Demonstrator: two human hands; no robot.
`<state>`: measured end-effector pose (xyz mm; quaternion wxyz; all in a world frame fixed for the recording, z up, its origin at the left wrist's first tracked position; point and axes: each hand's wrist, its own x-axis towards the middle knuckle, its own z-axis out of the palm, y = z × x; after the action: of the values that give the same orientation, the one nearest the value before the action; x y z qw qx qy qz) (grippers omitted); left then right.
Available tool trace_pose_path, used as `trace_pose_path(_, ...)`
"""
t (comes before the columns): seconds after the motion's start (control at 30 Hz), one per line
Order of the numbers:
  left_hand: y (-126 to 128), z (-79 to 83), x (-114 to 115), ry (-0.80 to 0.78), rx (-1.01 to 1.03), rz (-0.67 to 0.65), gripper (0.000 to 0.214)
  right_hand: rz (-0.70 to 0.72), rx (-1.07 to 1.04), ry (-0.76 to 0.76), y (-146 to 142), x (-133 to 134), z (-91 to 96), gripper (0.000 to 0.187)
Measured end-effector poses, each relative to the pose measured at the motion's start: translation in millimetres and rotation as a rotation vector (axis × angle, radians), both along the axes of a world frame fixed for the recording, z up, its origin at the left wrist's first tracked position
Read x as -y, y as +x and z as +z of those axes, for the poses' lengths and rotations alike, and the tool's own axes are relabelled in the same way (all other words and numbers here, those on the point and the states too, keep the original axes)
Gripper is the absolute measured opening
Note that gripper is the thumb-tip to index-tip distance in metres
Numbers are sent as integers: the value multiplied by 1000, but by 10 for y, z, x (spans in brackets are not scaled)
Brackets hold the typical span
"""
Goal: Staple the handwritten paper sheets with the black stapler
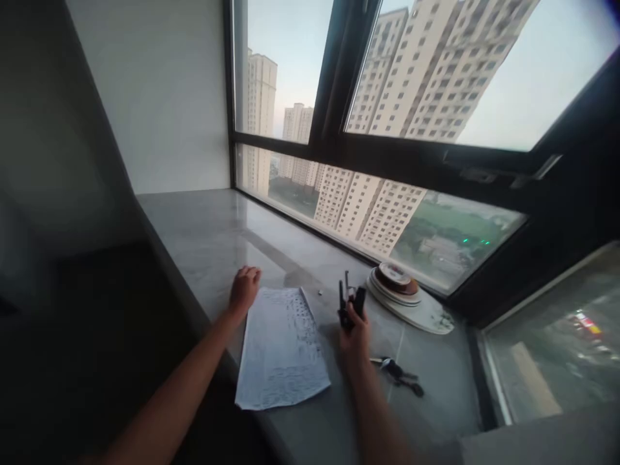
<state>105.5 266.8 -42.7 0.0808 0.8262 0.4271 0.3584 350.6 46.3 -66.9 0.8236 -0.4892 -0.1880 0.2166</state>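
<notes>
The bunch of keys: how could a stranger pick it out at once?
Below the big window runs a grey stone sill. The bunch of keys lies on it just right of the right hand, which grips a black tool, in front of the stacked plates. It lies loose, small and dark, unlike the white sheet of paper and pale plates.

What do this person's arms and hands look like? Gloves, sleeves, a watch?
Both are bare. The left hand and right hand wear no gloves, and no ring shows at this size. The left forearm and right forearm carry no sleeve, watch or wristband down to the picture's lower edge.
</notes>
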Motion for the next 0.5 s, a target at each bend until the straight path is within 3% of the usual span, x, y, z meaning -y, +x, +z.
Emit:
trace_pose_path(0.1, 410, 90, 96, -41, -53, -204, 24, -50, -197, 55, 8, -21, -11, 45)
trace_pose_path(0.17, 710, 91, 170, -75, -69, -311, 22, -52, -211, 47, -17, -19, 29, 44)
trace_pose_path(0.27, 1043, 6, 306, -101, -110, -436, 37, -23, -156, 4, -71, -17, 84, 46)
trace_pose_path(0.37, 1204, -157, 419, -141, -159, -508, 43, 6, -57, -6, -112, -32, 106, 45)
trace_pose_path(0.5, 1310, -321, 474, -195, -100, -667, 35, 54, 103, -17, -108, -65, 79, 39)
